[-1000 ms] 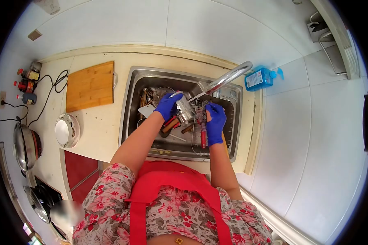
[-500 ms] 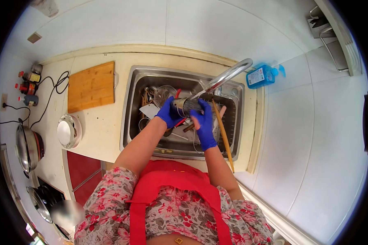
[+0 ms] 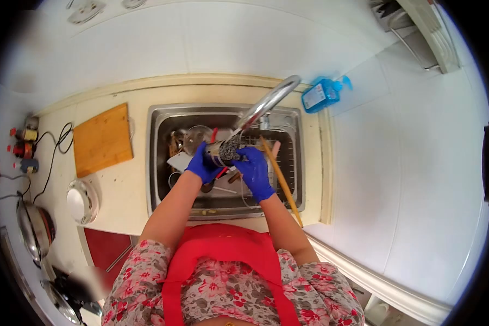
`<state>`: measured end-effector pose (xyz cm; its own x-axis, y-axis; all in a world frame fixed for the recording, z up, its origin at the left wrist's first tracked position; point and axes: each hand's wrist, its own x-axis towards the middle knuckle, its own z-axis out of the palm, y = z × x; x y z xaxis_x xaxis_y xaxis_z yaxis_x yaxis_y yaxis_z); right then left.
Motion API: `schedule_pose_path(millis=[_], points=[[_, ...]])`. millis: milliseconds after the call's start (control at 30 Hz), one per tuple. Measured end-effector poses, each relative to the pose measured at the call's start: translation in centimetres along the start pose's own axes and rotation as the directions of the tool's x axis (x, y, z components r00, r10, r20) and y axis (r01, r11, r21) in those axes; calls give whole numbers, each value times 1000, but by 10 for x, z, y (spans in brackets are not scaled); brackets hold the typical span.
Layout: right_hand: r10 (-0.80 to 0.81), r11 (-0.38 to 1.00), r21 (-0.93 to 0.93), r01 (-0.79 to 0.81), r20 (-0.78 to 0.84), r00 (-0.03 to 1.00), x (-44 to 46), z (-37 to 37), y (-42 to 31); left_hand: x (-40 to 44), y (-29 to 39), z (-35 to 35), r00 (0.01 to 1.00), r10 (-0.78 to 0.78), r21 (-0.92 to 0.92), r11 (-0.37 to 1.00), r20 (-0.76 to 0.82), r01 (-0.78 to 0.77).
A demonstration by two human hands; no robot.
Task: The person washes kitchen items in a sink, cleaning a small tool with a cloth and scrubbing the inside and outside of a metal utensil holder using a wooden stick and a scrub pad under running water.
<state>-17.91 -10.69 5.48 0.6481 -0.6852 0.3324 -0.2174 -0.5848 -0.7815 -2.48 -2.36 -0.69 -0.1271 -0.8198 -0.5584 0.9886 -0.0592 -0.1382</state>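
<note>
My left hand [image 3: 202,164], in a blue glove, is wrapped round a metal cup [image 3: 214,154] held tilted over the sink [image 3: 155,130]. At the cup's mouth is a dark, tangled scrubber [image 3: 231,148], with the fingers of my right hand [image 3: 255,171] closed on its edge. The faucet [image 3: 269,102] reaches down right behind the cup. Below my hands lie utensils, a white piece [image 3: 179,162] and a clear round lid or bowl [image 3: 197,139]. A wire rack [image 3: 287,163] fills the sink's right side, with a long wooden stick [image 3: 281,182] across it.
A blue soap bottle [image 3: 320,96] stands behind the sink's right corner. On the left counter are a cutting board [image 3: 103,140], stacked bowls [image 3: 81,202], several condiment bottles [image 3: 26,149] and a black cord [image 3: 52,157]. A pot [image 3: 33,231] is at the far left.
My right hand has come from the rack to the cup's mouth, now with the scrubber there. The cup has turned its mouth towards my right hand. The whole view has shifted.
</note>
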Motion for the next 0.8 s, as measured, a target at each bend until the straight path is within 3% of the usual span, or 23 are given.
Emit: schedule_pose_path(millis=[33,67,100,167,233,300,333,367,400,433,500,533,567,600,633,667,700,800], points=[[158,978,133,-159,18,987,-3,-5,0,-1,0,4,1000,-4,7,1000,-7,4],[57,997,-50,-56,31,998,-5,-12,3,1,0,2,1000,-22,15,1000,7,21],[55,996,-68,-54,16,998,-1,-21,-3,6,-1,0,1000,-19,66,998,-10,20],[103,995,-17,-102,131,986,7,-37,-17,14,-3,-4,999,-30,126,992,-13,31],[66,997,19,-69,119,991,16,-50,-12,20,-3,-6,993,-44,123,992,108,30],[245,965,134,-227,-139,960,33,-79,18,18,-3,6,987,-48,182,983,157,19],[-54,987,-159,14,-254,966,51,-112,33,13,-3,11,981,-37,227,974,190,-8],[407,888,377,-262,-383,829,72,-141,41,9,0,12,975,-25,271,962,222,-37],[455,880,375,-291,-493,741,91,-172,67,21,7,-4,969,-49,291,956,242,-24],[415,906,361,-222,-646,641,114,-198,94,17,6,1,967,-51,299,954,249,-26],[488,863,476,-171,-694,529,159,-241,132,5,2,18,987,-9,57,998,160,0],[481,865,475,-160,-697,532,177,-255,136,13,5,8,980,-20,82,997,199,3],[546,831,469,-299,-582,603,194,-265,138,9,4,14,978,-15,84,996,207,-3],[609,788,437,-433,-455,650,206,-273,141,1,0,26,989,-7,-7,1000,147,8],[605,791,436,-430,-452,655,214,-277,145,-4,-3,30,996,-6,-101,995,84,15],[645,760,394,-517,-360,674,221,-278,152,2,1,16,979,-16,172,985,205,-20],[683,727,340,-597,-265,681,227,-276,153,9,3,14,978,-7,166,986,207,-28],[690,709,445,-548,-275,670,225,-270,165,24,7,5,986,-55,20,998,160,52]])
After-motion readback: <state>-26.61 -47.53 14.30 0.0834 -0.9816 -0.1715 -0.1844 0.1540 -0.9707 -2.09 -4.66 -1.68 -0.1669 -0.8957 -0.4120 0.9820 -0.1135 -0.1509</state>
